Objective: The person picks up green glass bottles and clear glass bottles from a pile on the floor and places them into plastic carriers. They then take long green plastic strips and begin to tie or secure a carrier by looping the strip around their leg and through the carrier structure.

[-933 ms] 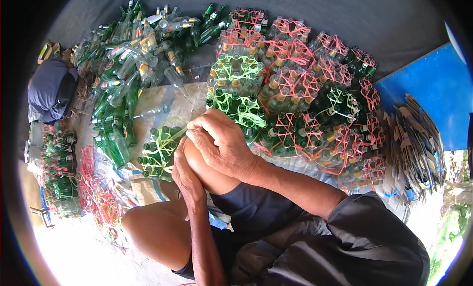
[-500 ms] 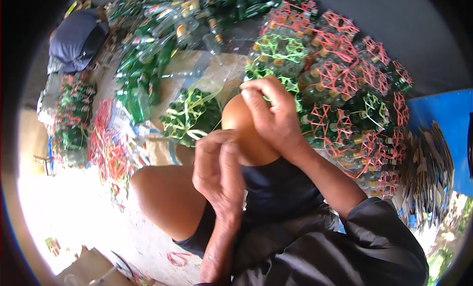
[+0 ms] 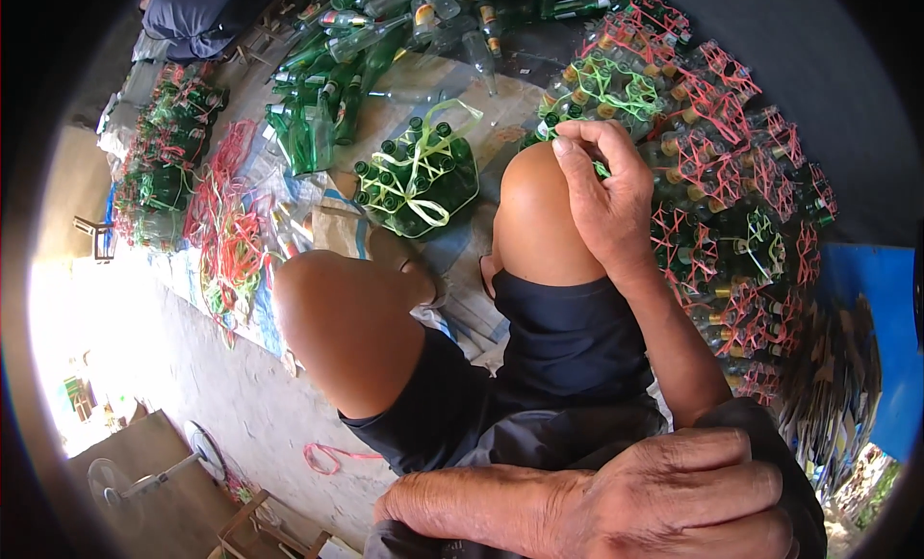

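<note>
There it was, the bundle of green bottles, standing on the ground just beyond the bare knees, pale green straps criss-crossing its necks and one loop arching up! Nearest came the right hand, apart from it, over at the right knee, thumb tip close to the bent index finger; whether they touched, I couldn't tell! Down low, the left hand lay across the dark right sleeve, fingers bent, tips hidden, no telling their grip! Leftward sprawled tangled red straps; rightward, red-strapped bundles crowded in
</note>
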Available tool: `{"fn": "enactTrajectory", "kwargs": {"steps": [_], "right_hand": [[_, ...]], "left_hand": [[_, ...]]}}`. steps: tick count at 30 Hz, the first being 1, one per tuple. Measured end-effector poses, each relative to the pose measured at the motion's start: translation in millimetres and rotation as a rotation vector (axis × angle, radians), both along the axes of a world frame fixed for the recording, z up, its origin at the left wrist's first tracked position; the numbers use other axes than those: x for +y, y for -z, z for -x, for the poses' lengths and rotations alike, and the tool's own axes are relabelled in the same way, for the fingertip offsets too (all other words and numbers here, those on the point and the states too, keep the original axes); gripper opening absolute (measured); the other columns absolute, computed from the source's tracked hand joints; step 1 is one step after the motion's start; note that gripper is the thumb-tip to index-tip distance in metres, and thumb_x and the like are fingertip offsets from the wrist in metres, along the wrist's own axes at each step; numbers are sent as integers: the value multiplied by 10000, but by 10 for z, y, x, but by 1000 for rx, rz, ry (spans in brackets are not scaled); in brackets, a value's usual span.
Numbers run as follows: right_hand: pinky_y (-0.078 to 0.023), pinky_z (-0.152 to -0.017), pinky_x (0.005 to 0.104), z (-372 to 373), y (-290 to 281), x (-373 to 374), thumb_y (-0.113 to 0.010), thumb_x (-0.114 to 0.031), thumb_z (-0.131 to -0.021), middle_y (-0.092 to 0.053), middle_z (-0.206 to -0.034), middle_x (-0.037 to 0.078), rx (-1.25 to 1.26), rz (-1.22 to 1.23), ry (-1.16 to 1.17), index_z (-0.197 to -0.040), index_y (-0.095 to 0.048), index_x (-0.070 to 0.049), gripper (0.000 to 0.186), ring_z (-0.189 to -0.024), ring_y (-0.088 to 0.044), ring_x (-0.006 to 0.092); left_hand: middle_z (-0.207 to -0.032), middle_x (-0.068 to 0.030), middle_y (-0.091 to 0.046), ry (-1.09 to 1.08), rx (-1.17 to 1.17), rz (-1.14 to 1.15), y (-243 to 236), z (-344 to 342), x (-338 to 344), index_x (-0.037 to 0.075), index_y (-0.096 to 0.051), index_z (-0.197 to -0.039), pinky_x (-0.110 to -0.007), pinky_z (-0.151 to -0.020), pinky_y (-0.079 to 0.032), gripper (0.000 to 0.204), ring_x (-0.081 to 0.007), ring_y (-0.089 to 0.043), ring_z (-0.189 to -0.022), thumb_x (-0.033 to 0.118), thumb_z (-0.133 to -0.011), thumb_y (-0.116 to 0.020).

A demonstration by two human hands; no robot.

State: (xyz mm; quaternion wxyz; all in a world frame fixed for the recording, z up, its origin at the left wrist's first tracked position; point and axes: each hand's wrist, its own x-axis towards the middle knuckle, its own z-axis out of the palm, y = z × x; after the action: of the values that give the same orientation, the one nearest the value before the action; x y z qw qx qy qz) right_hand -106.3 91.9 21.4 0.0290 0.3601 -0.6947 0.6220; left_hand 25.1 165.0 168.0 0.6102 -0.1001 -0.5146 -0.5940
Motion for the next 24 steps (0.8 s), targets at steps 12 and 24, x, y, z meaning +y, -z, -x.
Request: {"fn": "enactTrajectory", "kwargs": {"steps": [12, 24], "right_hand": [[-539, -742, 263, -10, -32, -5, -707, -43, -981, -653, -940, 62, -39, -18, -26, -1070, -685, 24, 113, -822, -646, 120], [-564, -782, 281, 1, -54, -2, -711, -54, -980, -674, -974, 81, -13, -41, -28, -1079, -688, 27, 129, -874, -679, 144]], "left_hand": [[-676, 9, -556, 121, -52, -6, 37, -356, -287, 89, -600, -706, -264, -479, -328, 166, -102, -500, -544, 94, -823, -717], [-655, 36, -528, 137, -92, 33, 29, -507, -422, 116, -562, -672, -253, -446, -306, 254, -77, -479, -518, 51, -863, -716]]}}
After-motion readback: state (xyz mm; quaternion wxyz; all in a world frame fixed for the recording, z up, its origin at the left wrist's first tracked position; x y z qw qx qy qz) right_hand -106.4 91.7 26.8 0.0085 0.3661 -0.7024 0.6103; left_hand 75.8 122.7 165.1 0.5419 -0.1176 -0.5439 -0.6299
